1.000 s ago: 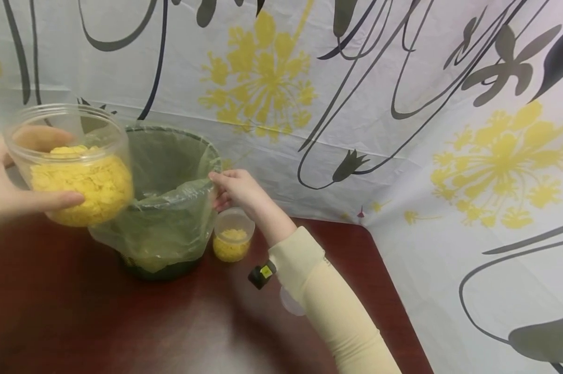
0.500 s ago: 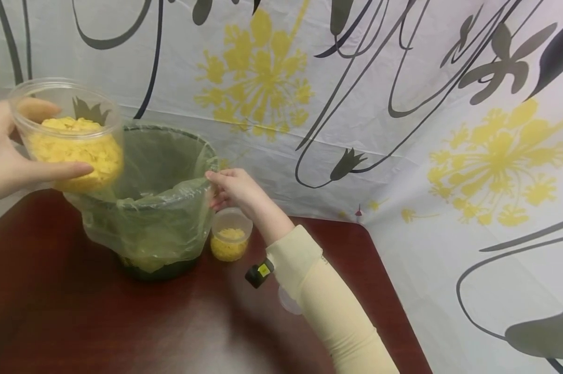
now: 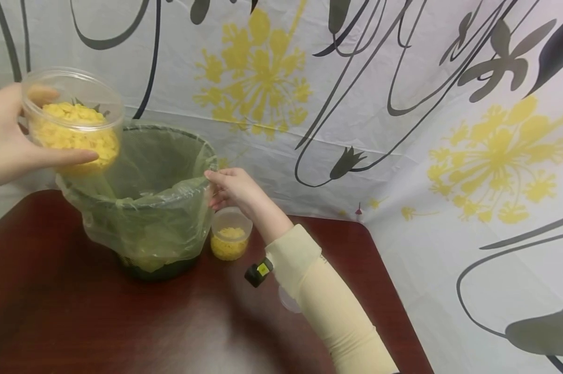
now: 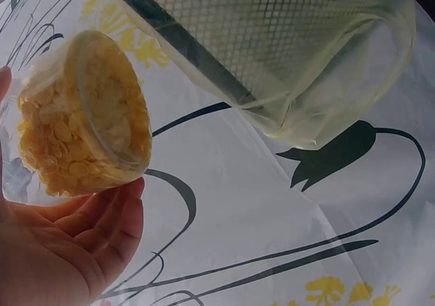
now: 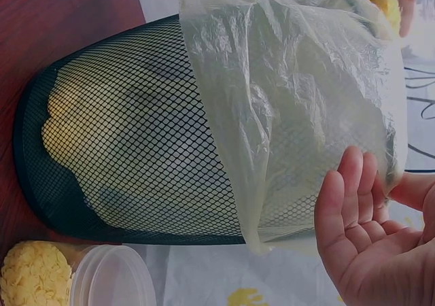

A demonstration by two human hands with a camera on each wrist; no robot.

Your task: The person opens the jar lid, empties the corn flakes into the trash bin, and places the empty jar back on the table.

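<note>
The table (image 3: 76, 317) is reddish brown. The bin (image 5: 129, 122) near its far edge is dark green diamond mesh under a translucent yellow-green liner (image 3: 146, 223). The larger tub (image 3: 115, 110) and the smaller tub (image 3: 235, 218) are clear around bright yellow flakes (image 3: 82, 136). The sleeve (image 3: 328, 306) is pale cream-yellow. Past the far and right edges, white cloth (image 3: 351, 119) carries yellow flower bursts (image 3: 260, 78) and grey stems (image 3: 100, 44).

A clear, round, open tub (image 3: 105, 130), well filled with yellow flakes (image 3: 71, 111), is held in the air just beside and above the left part of the bin's rim, leaning slightly toward it. The bin (image 5: 136, 122), dark green mesh and wider at the top, stands upright toward the far edge of the surface (image 3: 169, 332). Its pale green, see-through liner (image 3: 146, 223) folds over the rim and hangs loosely outside, pinched at the right.
</note>
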